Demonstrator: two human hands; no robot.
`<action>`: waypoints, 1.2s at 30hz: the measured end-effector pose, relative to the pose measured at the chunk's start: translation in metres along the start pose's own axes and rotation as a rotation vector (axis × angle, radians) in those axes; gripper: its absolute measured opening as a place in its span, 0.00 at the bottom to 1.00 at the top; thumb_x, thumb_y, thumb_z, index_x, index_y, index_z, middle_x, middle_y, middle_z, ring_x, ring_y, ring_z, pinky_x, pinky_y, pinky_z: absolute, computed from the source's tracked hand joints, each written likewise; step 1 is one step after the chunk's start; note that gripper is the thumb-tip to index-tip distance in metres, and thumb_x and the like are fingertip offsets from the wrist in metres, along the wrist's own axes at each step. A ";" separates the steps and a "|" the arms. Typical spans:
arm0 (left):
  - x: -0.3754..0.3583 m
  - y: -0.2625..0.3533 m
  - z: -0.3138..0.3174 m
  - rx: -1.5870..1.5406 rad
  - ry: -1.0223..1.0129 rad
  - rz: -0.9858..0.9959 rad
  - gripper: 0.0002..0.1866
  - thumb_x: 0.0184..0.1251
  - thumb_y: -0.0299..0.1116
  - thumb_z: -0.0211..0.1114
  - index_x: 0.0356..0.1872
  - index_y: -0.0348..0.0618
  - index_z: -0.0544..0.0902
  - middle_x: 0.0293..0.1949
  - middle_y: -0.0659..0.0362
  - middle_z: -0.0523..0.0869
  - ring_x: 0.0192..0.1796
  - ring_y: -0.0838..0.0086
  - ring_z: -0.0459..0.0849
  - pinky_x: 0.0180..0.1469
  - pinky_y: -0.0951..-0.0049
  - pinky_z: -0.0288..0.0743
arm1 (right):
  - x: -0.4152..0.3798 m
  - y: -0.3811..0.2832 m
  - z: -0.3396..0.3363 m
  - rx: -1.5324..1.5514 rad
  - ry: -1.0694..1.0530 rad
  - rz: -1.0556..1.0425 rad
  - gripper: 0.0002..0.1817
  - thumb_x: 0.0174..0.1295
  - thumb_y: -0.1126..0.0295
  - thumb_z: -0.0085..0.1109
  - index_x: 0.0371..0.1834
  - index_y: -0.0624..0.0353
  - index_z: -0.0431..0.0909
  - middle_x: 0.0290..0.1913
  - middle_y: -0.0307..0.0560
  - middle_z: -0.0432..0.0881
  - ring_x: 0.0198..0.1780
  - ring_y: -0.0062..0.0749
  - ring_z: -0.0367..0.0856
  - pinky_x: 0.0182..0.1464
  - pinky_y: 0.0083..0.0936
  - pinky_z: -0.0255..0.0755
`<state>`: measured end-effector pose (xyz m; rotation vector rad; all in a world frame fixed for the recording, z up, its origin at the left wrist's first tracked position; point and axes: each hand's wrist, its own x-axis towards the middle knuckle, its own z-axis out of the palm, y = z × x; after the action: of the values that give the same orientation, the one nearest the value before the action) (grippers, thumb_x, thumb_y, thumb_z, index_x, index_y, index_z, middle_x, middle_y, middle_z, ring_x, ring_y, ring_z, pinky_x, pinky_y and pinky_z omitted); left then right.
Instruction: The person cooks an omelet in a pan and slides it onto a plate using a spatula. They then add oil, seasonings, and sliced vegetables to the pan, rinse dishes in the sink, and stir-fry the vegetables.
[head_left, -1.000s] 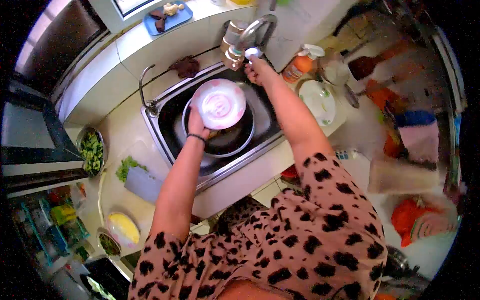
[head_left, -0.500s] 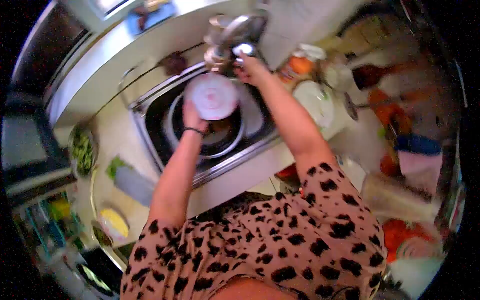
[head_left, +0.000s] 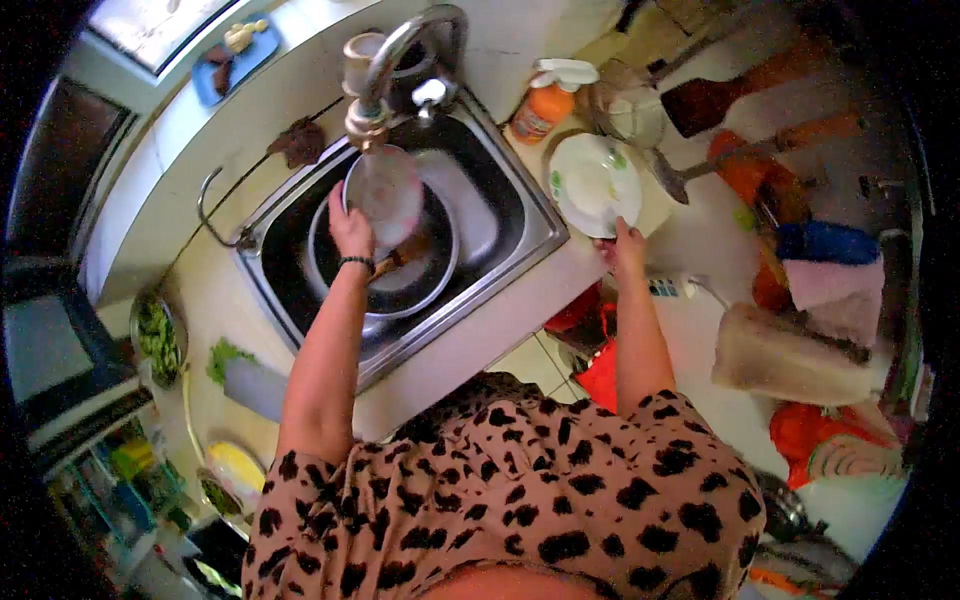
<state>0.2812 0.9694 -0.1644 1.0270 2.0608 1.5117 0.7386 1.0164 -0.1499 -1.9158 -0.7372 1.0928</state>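
My left hand (head_left: pixel 351 232) grips the edge of a small pale bowl (head_left: pixel 385 195), tilted right under the spout of the faucet (head_left: pixel 372 95). Below the bowl, inside the sink (head_left: pixel 485 215), sits a large round dark pan (head_left: pixel 432 275) with a light rim. Out to the right, my right hand (head_left: pixel 626 250) pinches the near rim of a white plate (head_left: pixel 588 190) with green leaf patterns, thumb on top and fingers partly hidden under the edge. The plate is at the counter beside the sink.
An orange spray bottle (head_left: pixel 540 108) stands behind the plate. Cooking utensils, among them a ladle (head_left: pixel 672 180), hang at the right. On the left counter lie a cleaver (head_left: pixel 252 388) by some greens, a bowl of green vegetables (head_left: pixel 160 335) and a yellow dish (head_left: pixel 236 466).
My right hand has left the faucet handle and moved right and down to the white plate, taking its rim. My left hand still holds the bowl under the spout. The view has shifted.
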 end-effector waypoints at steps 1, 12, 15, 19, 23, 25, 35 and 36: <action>-0.006 0.005 -0.002 -0.106 -0.030 -0.172 0.19 0.58 0.23 0.49 0.52 0.36 0.73 0.46 0.47 0.81 0.47 0.56 0.80 0.51 0.64 0.71 | -0.003 -0.016 0.006 0.042 -0.098 0.099 0.15 0.64 0.63 0.52 0.41 0.66 0.67 0.27 0.44 0.77 0.22 0.26 0.73 0.16 0.21 0.63; -0.063 0.003 -0.095 0.016 0.120 -0.519 0.18 0.71 0.36 0.45 0.52 0.33 0.71 0.44 0.50 0.80 0.45 0.67 0.79 0.47 0.68 0.71 | -0.126 -0.050 0.071 0.064 -0.385 0.062 0.16 0.64 0.69 0.49 0.55 0.53 0.67 0.43 0.41 0.76 0.38 0.27 0.76 0.30 0.24 0.71; -0.077 0.001 -0.116 -0.172 0.197 -0.557 0.17 0.70 0.34 0.46 0.53 0.33 0.70 0.45 0.49 0.79 0.47 0.67 0.78 0.50 0.68 0.70 | -0.106 -0.017 0.140 -0.149 -0.663 0.011 0.14 0.64 0.67 0.51 0.52 0.53 0.68 0.42 0.37 0.78 0.40 0.23 0.76 0.31 0.23 0.71; -0.097 0.007 -0.143 -0.128 0.281 -0.492 0.18 0.70 0.31 0.45 0.56 0.31 0.67 0.49 0.48 0.77 0.52 0.65 0.75 0.56 0.69 0.66 | -0.110 -0.003 0.233 0.050 -0.838 -0.013 0.13 0.64 0.67 0.50 0.51 0.54 0.69 0.41 0.36 0.78 0.37 0.20 0.75 0.30 0.19 0.70; -0.105 0.029 -0.161 0.075 0.288 -0.372 0.19 0.70 0.31 0.45 0.56 0.29 0.66 0.50 0.47 0.76 0.53 0.63 0.75 0.57 0.68 0.66 | -0.087 -0.003 0.284 -0.019 -0.901 -0.316 0.11 0.63 0.67 0.51 0.48 0.55 0.71 0.37 0.37 0.78 0.35 0.19 0.75 0.30 0.18 0.70; -0.105 0.016 -0.167 0.004 0.282 -0.381 0.19 0.69 0.31 0.45 0.56 0.29 0.66 0.50 0.47 0.76 0.53 0.64 0.75 0.57 0.68 0.66 | -0.084 -0.021 0.289 -0.239 -0.914 -0.342 0.12 0.62 0.67 0.53 0.47 0.58 0.73 0.35 0.39 0.79 0.35 0.21 0.76 0.32 0.21 0.71; -0.103 0.001 -0.168 -0.019 0.227 -0.362 0.18 0.69 0.32 0.47 0.54 0.30 0.68 0.47 0.48 0.78 0.50 0.66 0.77 0.54 0.69 0.68 | -0.099 -0.095 0.256 -0.893 -0.698 -1.110 0.14 0.60 0.65 0.51 0.48 0.56 0.71 0.29 0.61 0.78 0.33 0.58 0.77 0.35 0.48 0.70; -0.101 0.004 -0.167 -0.020 0.226 -0.362 0.18 0.69 0.32 0.47 0.54 0.30 0.68 0.47 0.48 0.78 0.50 0.66 0.77 0.54 0.69 0.68 | -0.103 -0.099 0.258 -0.917 -0.680 -1.144 0.13 0.60 0.62 0.49 0.46 0.52 0.71 0.30 0.59 0.79 0.34 0.57 0.78 0.35 0.49 0.71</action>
<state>0.2359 0.7864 -0.1138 0.4557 2.2279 1.5051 0.4537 1.0768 -0.1035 -1.2000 -2.6237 0.6083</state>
